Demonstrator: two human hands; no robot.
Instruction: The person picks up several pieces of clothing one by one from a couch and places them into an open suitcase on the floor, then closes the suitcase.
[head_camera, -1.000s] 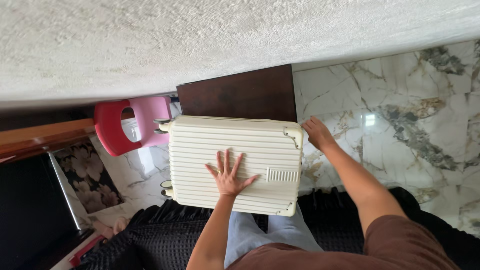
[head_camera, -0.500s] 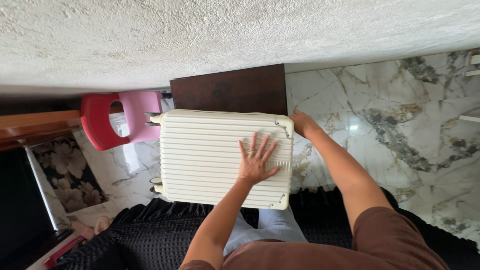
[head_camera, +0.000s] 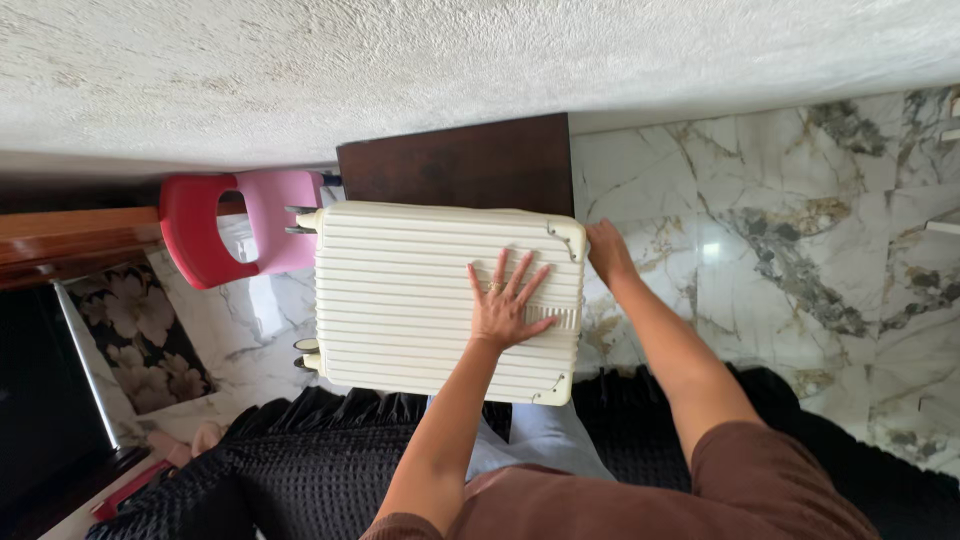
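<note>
A cream ribbed hard-shell suitcase (head_camera: 400, 300) lies flat across my lap, its wheels (head_camera: 305, 355) pointing left. My left hand (head_camera: 505, 300) rests flat on the lid near the right end, fingers spread, with a ring on one finger. My right hand (head_camera: 603, 250) is pressed against the suitcase's right end by the far corner. Its fingertips are hidden behind the edge.
A dark wooden panel (head_camera: 460, 165) stands just beyond the suitcase against a rough white wall (head_camera: 450, 60). A red and pink plastic seat (head_camera: 240, 230) sits at the left. Marble floor (head_camera: 780, 250) spreads to the right. A black textured blanket (head_camera: 300, 460) lies under me.
My left hand has slid from the middle of the lid to its right end. My right hand has stayed at the far right corner and closed in on it.
</note>
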